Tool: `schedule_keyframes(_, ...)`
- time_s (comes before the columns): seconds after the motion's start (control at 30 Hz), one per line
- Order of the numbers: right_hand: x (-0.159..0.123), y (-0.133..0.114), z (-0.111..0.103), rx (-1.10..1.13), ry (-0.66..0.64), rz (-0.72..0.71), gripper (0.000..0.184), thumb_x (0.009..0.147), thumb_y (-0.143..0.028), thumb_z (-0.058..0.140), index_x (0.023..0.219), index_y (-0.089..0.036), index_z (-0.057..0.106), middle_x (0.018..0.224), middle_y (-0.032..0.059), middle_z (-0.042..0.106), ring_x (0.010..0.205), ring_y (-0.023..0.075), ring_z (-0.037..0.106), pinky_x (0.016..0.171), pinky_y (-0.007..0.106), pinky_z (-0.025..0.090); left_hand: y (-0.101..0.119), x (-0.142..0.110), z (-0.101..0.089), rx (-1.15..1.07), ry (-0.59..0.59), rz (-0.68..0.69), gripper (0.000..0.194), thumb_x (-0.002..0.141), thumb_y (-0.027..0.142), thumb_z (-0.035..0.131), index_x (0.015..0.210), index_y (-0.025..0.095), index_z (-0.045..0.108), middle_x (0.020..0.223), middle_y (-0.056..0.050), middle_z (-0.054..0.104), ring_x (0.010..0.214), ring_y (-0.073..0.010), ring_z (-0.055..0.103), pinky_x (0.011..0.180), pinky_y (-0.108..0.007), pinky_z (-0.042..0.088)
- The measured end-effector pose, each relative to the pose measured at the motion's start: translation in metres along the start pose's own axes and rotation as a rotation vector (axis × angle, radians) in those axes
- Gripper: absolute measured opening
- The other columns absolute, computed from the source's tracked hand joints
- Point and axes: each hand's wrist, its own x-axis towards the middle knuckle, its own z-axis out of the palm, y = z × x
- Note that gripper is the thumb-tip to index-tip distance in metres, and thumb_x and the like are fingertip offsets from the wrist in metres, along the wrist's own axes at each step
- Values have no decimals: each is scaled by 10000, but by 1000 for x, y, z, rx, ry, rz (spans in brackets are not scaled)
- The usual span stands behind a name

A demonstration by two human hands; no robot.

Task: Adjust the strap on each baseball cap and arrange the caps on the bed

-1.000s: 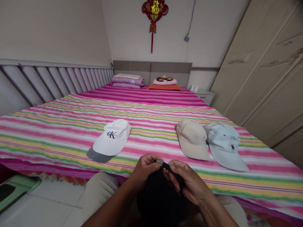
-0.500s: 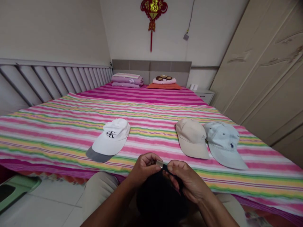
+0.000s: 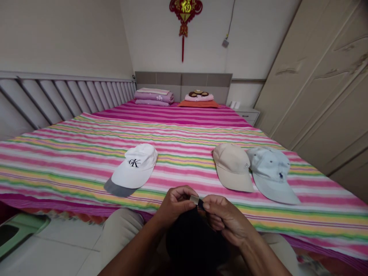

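A black cap (image 3: 195, 241) rests in my lap, its strap side toward the bed. My left hand (image 3: 176, 203) pinches a small metal buckle (image 3: 194, 199) on the cap's strap between thumb and forefinger. Just to the right, my right hand (image 3: 224, 214) grips the short black strap (image 3: 200, 204) beside the buckle, with its other fingers curled beneath. Most of the cap's lower part is dark and hard to make out.
On the striped bedspread (image 3: 178, 153) lie a white cap (image 3: 135, 166) with a grey brim tip, a beige cap (image 3: 232, 166) and a light blue cap (image 3: 271, 172). Folded bedding (image 3: 153, 96) is at the headboard. A green stool (image 3: 28, 230) stands at lower left.
My right hand's lower fingers have curled in under the strap, and the strap's loose length below them no longer shows. My left hand stays on the buckle.
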Motion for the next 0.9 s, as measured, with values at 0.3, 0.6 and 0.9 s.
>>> schedule_keyframes(0.3,1,-1,1,24,3,38,301,587,-357,721,617,-142,513,339,-128,295,299,2,173,349,182,95,-1,-1,0,-15,-15,25,194,590,231,712,760,149,669,680,0,548,616,-92,472,582,-209,351)
schedule_keyframes(0.6,0,1,5,-18,86,16,323,576,-397,717,620,-152,511,321,-125,298,295,7,172,348,191,83,-2,-1,0,22,-13,106,171,601,198,703,767,162,677,744,-27,565,689,-129,505,636,-244,378)
schedule_keyframes(0.9,1,1,9,-34,58,-5,307,633,-393,679,603,-156,485,356,-119,312,316,9,190,347,178,105,2,-3,5,36,1,74,161,623,216,689,767,154,653,718,-7,556,665,-106,497,627,-221,377)
